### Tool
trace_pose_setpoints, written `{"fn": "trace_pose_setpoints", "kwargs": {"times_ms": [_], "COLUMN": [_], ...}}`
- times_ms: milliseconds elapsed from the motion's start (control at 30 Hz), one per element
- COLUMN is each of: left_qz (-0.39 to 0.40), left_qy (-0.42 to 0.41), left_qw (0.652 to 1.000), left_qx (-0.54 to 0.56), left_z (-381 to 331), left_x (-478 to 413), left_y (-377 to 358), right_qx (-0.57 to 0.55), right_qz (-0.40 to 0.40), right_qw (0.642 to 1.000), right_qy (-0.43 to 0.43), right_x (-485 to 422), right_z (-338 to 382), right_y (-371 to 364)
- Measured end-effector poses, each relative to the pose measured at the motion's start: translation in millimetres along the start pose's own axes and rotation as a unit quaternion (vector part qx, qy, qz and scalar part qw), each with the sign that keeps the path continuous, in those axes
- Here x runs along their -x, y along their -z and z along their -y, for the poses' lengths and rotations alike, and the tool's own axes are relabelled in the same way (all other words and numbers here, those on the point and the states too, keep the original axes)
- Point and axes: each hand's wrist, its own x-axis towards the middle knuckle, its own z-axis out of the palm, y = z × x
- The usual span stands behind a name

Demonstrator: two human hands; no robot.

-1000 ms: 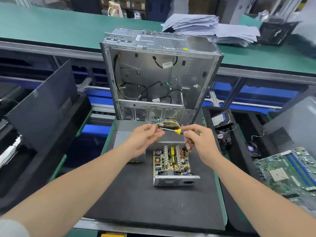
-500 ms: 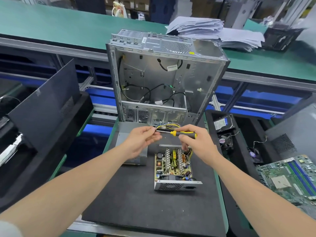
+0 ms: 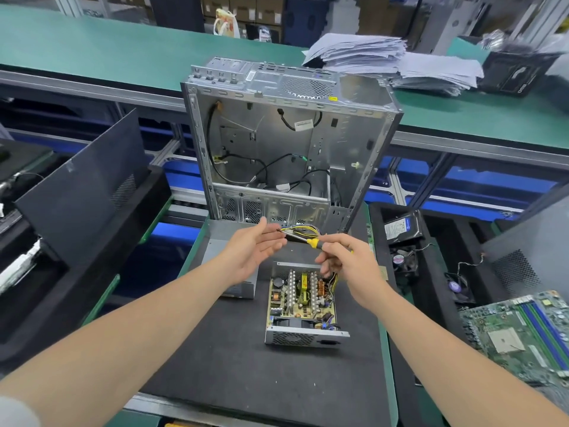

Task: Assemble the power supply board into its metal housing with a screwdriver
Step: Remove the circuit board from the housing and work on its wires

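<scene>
Left hand (image 3: 252, 254) now spreads off the screwdriver (image 3: 303, 240), right hand (image 3: 348, 266) pinching its handle; the stiff, fragile board (image 3: 303, 295) seems best gripped by its metal housing (image 3: 304, 336).

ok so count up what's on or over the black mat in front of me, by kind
computer case: 1
power supply board: 1
open housing holding that board: 1
grey metal cover: 1
screwdriver, gripped in the right hand: 1
total: 5
</scene>
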Motion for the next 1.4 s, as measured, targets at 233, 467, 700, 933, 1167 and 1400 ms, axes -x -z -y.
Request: {"fn": "trace_pose_setpoints", "kwargs": {"times_ms": [233,467,700,933,1167,1400], "left_qz": [0.057,0.116,0.034,-0.046,-0.017,0.056], "left_qy": [-0.122,-0.198,-0.149,-0.094,0.056,0.059], "left_qw": [0.773,0.585,0.591,0.616,0.839,0.966], "left_qx": [-0.62,-0.778,-0.792,-0.781,-0.541,-0.244], "left_z": [2.7,18.7,29.2,52.9,54.0,72.2], "left_x": [-1.8,-2.3,5.1,21.7,5.6,-17.8], "left_y": [-2.4,-20.4,-30.3,-49.1,-49.9,-68.6], "right_qx": [-0.019,-0.033,-0.032,-0.027,-0.031,-0.025], "right_qz": [-0.014,-0.031,-0.047,-0.053,-0.051,-0.06], "right_qw": [1.0,0.999,0.998,0.998,0.998,0.998], "right_qy": [0.006,0.007,0.017,0.018,0.023,0.016], "right_x": [4.9,2.8,-0.6,-4.8,-4.4,4.0], "right_z": [2.5,4.5,16.0,26.0,26.9,22.6], "right_y": [19.4,41.2,62.1,69.5,72.3,83.1]}}
